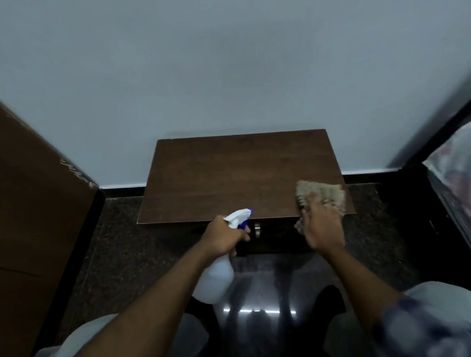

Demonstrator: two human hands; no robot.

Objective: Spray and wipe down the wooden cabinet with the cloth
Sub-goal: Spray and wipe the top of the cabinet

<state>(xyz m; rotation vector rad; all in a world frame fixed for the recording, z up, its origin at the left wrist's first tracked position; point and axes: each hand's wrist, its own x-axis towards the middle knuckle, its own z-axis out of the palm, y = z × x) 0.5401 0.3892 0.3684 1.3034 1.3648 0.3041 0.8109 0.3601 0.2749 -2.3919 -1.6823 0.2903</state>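
A low dark wooden cabinet (228, 176) stands against the grey wall, its flat top facing me. My left hand (223, 238) grips a white spray bottle (218, 278) with a white and blue nozzle, held just in front of the cabinet's front edge. The nozzle points toward the top. My right hand (324, 228) presses a beige cloth (322, 193) onto the near right corner of the cabinet top. A round metal knob (257, 230) shows on the cabinet's front, between my hands.
A tall brown wooden panel (30, 218) stands close on the left. On the right is a dark-framed bed edge (457, 220) with patterned fabric (465, 169). The floor (117, 240) is dark speckled stone. My knees are at the bottom of the view.
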